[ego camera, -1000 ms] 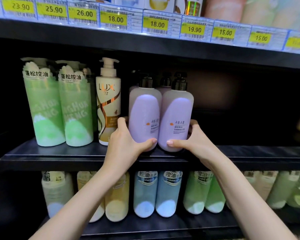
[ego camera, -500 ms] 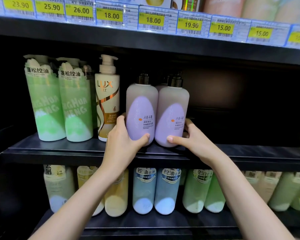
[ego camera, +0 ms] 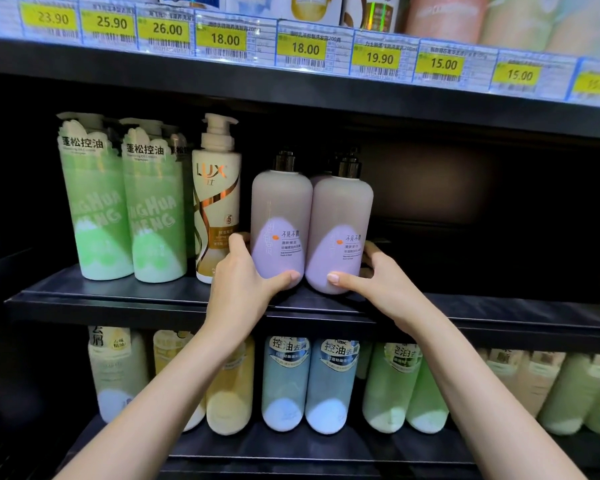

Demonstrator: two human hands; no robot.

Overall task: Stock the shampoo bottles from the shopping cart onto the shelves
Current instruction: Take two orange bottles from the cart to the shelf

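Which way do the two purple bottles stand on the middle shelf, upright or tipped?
Upright. Both purple bottles stand side by side, bases on the middle shelf, black pumps on top, left hand and right hand gripping them.

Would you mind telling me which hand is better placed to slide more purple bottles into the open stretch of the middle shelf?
The right hand. It holds the outer purple bottle, which borders the open shelf. The left hand is hemmed between its purple bottle and the LUX bottle.
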